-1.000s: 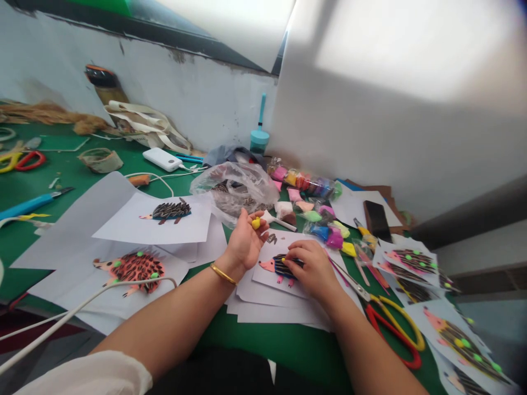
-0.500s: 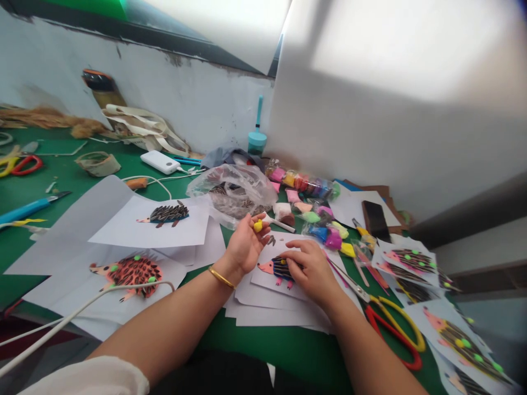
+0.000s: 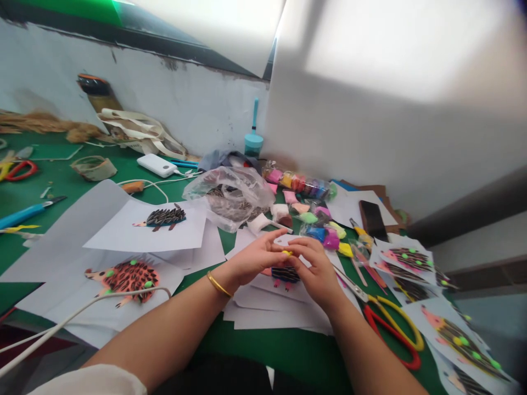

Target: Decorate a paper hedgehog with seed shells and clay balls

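Observation:
My left hand (image 3: 257,258) holds a small lump of yellow modelling clay (image 3: 287,253) at its fingertips. From the other side, my right hand (image 3: 316,269) pinches the same lump, so the fingers of both hands meet. Directly beneath them is a hedgehog picture (image 3: 285,274) on white paper, with a dark seed-covered back and pink feet. The hands partly cover its head and back. White sheets (image 3: 263,317) are stacked under this picture.
Scissors with red and yellow handles (image 3: 382,321) lie right of my right hand. Behind are a plastic bag of seeds (image 3: 230,197) and coloured clay packets (image 3: 317,233). Finished hedgehog pictures (image 3: 465,340) lie at right, others (image 3: 127,277) at left, crossed by a white cable (image 3: 102,296).
My left hand has turned over and moved right with the yellow clay. My right hand has lifted off the hedgehog picture, and its fingers now meet the clay in the left.

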`<state>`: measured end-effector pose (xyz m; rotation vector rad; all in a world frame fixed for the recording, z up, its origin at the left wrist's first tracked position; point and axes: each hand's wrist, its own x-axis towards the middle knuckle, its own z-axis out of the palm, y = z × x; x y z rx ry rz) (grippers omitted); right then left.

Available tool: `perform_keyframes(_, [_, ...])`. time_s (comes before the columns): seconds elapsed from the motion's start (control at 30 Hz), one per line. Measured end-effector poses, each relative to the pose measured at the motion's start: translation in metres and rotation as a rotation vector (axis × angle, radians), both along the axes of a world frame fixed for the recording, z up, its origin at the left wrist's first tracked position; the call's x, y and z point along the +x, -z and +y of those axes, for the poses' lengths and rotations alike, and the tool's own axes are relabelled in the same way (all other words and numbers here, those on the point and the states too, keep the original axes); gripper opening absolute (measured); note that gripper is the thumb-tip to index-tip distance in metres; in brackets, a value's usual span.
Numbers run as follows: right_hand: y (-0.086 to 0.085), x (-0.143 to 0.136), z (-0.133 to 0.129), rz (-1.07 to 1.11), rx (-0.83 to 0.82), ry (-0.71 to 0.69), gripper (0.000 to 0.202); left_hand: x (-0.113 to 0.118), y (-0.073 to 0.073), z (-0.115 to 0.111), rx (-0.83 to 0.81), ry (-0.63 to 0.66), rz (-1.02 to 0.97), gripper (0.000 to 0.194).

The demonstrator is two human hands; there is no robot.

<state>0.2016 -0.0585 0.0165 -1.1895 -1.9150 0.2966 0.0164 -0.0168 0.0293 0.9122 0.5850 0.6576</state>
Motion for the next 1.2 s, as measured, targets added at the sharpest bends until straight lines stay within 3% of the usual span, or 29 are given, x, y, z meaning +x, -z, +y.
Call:
perform_keyframes(0.13, [-0.0022,-0.0026,-0.0011,0.066,0.03,0.031,0.008,-0.0002,0.0015,0.0006,0.112,0.029,0.22,0.051])
perform_keyframes(0.2, [-0.004,-0.0033,-0.002,0.069,0.039,0.028,0.008,-0.0001,0.0029,0.0009,0.16,0.031,0.294,0.043])
perform_keyframes(0.5, [-0.008,-0.0046,-0.0039,0.084,0.054,0.006,0.006,0.0011,0.0034,-0.0012,0.159,-0.025,0.247,0.036])
perform_keyframes(0.87, [-0.0065,-0.0038,-0.0044,0.162,0.035,-0.032,0.005,0.0007,0.0009,-0.0016,0.173,0.031,0.211,0.032])
perform_keyframes(1.0, [-0.0075,-0.0007,-0.0033,0.109,0.081,0.012,0.007,-0.0001,-0.0003,-0.0014,0.234,0.085,0.209,0.037])
perform_keyframes(1.2, [-0.0089,-0.0007,-0.0032,0.026,0.093,-0.005,0.009,0.0007,0.0016,-0.0022,0.273,0.019,0.27,0.033])
